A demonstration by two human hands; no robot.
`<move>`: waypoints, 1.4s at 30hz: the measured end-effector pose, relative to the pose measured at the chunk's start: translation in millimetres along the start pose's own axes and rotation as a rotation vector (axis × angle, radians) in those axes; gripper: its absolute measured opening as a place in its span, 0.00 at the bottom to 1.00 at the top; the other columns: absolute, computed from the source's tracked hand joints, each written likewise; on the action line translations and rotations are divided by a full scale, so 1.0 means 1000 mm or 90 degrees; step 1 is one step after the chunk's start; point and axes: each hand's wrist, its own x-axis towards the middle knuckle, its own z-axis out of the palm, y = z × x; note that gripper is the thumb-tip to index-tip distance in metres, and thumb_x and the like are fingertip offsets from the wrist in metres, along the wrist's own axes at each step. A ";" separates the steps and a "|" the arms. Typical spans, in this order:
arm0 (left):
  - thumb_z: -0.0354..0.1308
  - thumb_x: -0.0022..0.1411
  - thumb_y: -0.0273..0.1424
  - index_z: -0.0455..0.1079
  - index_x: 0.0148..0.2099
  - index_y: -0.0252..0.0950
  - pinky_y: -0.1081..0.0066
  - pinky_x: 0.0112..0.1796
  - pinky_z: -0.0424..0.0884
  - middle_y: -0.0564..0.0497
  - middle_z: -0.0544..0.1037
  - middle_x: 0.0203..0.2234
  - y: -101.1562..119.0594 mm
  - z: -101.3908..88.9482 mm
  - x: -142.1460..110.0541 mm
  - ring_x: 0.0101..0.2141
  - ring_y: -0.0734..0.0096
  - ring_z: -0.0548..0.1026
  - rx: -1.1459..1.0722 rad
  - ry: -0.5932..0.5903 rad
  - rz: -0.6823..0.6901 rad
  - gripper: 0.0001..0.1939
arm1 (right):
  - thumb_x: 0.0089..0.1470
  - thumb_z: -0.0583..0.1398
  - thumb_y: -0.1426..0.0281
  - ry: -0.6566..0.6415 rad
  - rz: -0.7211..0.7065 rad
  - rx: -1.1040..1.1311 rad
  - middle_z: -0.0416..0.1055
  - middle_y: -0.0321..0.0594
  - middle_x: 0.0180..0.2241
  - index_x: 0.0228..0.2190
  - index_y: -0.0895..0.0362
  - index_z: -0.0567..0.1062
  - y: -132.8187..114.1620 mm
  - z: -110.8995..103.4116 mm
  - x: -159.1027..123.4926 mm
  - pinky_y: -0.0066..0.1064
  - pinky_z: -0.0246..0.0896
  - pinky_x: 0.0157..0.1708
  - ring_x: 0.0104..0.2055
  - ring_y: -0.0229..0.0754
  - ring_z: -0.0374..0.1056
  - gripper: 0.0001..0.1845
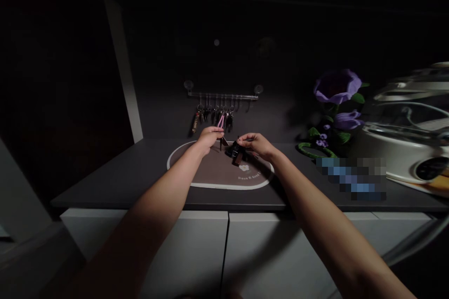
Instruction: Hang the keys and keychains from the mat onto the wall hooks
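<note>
My left hand is closed in a pinch at the lower end of a pink strap, in front of the hanging keys. Small dark brown pieces show just below its fingertips. To the right, my right hand pinches a dark bunch of keys with a brown tag, low over the mat. Whether the pieces under both hands are joined is too dark to tell. Behind them, several key bunches hang from hooks on a clear rail stuck to the wall.
A brown oval mat with a white rim lies on the dark counter. At right stand purple flowers, a green ring-shaped base and a white rounded appliance. White cabinet doors are below.
</note>
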 end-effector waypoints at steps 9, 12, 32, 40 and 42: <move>0.61 0.43 0.21 0.73 0.31 0.32 0.71 0.37 0.65 0.52 0.74 0.21 -0.001 0.000 0.003 0.24 0.77 0.69 -0.025 0.000 0.032 0.09 | 0.34 0.67 0.62 0.002 -0.073 0.050 0.70 0.35 0.24 0.27 0.59 0.75 -0.005 -0.004 0.002 0.27 0.59 0.29 0.25 0.32 0.62 0.16; 0.61 0.42 0.21 0.72 0.29 0.32 0.71 0.38 0.65 0.53 0.74 0.20 0.001 0.001 0.002 0.25 0.77 0.69 -0.044 -0.006 0.057 0.07 | 0.33 0.68 0.63 0.015 -0.088 0.082 0.70 0.34 0.24 0.26 0.59 0.74 -0.008 -0.002 0.001 0.27 0.58 0.31 0.25 0.30 0.62 0.16; 0.60 0.46 0.25 0.71 0.34 0.32 0.75 0.34 0.63 0.53 0.73 0.23 0.003 0.010 -0.005 0.27 0.78 0.69 -0.136 -0.125 0.120 0.09 | 0.35 0.66 0.59 0.196 -0.197 0.214 0.61 0.29 0.19 0.28 0.58 0.71 -0.033 0.003 0.019 0.25 0.55 0.22 0.21 0.29 0.55 0.19; 0.61 0.45 0.26 0.72 0.34 0.33 0.77 0.26 0.59 0.52 0.74 0.23 0.002 0.011 -0.007 0.25 0.78 0.68 -0.090 -0.092 0.099 0.09 | 0.35 0.66 0.64 0.272 -0.143 0.226 0.59 0.30 0.13 0.24 0.59 0.72 -0.043 -0.007 0.057 0.26 0.54 0.19 0.16 0.30 0.55 0.14; 0.61 0.45 0.25 0.72 0.33 0.32 0.77 0.25 0.59 0.52 0.73 0.22 0.002 0.011 -0.006 0.24 0.79 0.68 -0.084 -0.089 0.093 0.09 | 0.37 0.65 0.67 0.296 -0.137 0.248 0.61 0.32 0.13 0.22 0.60 0.71 -0.041 -0.005 0.068 0.25 0.53 0.18 0.16 0.31 0.56 0.10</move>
